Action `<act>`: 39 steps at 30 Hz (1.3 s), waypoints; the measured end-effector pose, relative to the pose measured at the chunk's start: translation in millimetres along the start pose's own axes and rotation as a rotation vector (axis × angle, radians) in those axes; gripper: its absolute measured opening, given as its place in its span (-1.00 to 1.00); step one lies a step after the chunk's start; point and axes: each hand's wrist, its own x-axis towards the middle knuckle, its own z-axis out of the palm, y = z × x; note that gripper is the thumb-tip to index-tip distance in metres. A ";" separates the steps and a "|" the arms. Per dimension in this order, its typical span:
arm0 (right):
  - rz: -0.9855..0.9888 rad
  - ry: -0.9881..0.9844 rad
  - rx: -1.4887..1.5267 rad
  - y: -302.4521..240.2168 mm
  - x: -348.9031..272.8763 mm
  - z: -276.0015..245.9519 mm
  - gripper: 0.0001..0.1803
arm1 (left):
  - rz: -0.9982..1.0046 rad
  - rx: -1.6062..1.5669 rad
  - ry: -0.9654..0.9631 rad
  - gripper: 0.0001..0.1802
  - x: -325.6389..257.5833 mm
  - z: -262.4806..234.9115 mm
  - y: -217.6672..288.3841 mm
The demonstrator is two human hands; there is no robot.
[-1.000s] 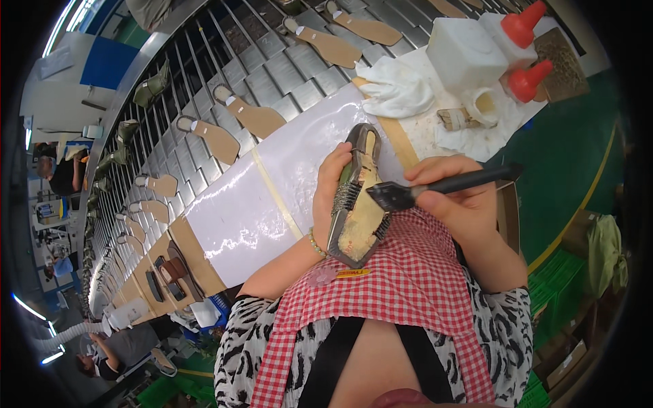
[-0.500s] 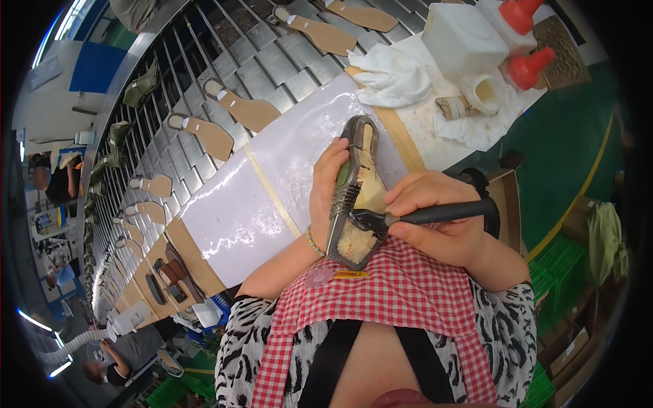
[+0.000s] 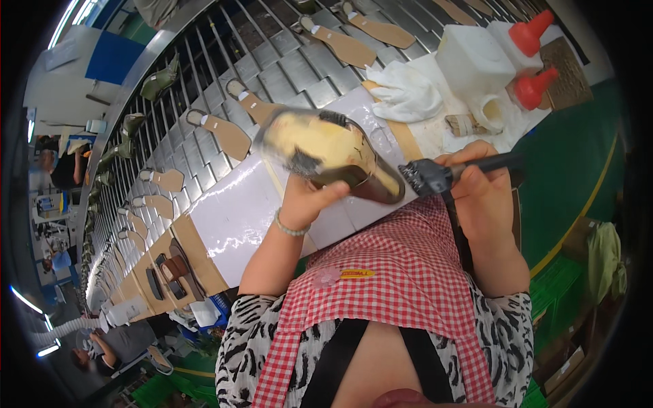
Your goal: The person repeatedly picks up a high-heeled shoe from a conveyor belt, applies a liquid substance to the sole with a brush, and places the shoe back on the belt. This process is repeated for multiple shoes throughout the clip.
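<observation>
My left hand (image 3: 306,202) grips a shoe upper on a last (image 3: 333,148), held up over the white work sheet with its sole-side facing me. The cream underside has dark patches, and the far end is smeared by motion. My right hand (image 3: 481,194) is closed round the dark handle of a black brush (image 3: 427,178). The brush head sits just right of the shoe's narrow end, close to it; whether they touch I cannot tell.
Tan soles (image 3: 228,136) lie in rows on the slatted metal conveyor (image 3: 265,64). A white cloth (image 3: 408,92), a white plastic jug (image 3: 473,58) and red-capped bottles (image 3: 534,88) stand at the back right. Brown and black pieces (image 3: 173,268) lie at left. People are in the left background.
The shoe has swung up and left, turning its narrow end toward the right. My right hand has drawn the brush off the shoe's underside, to the right and upward.
</observation>
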 end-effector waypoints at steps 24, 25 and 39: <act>-0.125 -0.333 -0.534 -7.2 9.7 5.6 -0.80 | -0.305 0.023 -0.467 -0.35 11.7 17.6 15.7; -0.167 -0.301 -0.559 -7.5 11.9 5.4 -0.81 | -0.302 0.012 -0.474 -0.34 12.2 18.5 15.6; -0.359 -0.430 -0.745 -20.9 8.8 -9.8 -0.79 | -0.361 -0.018 -0.557 -0.29 20.5 21.8 10.6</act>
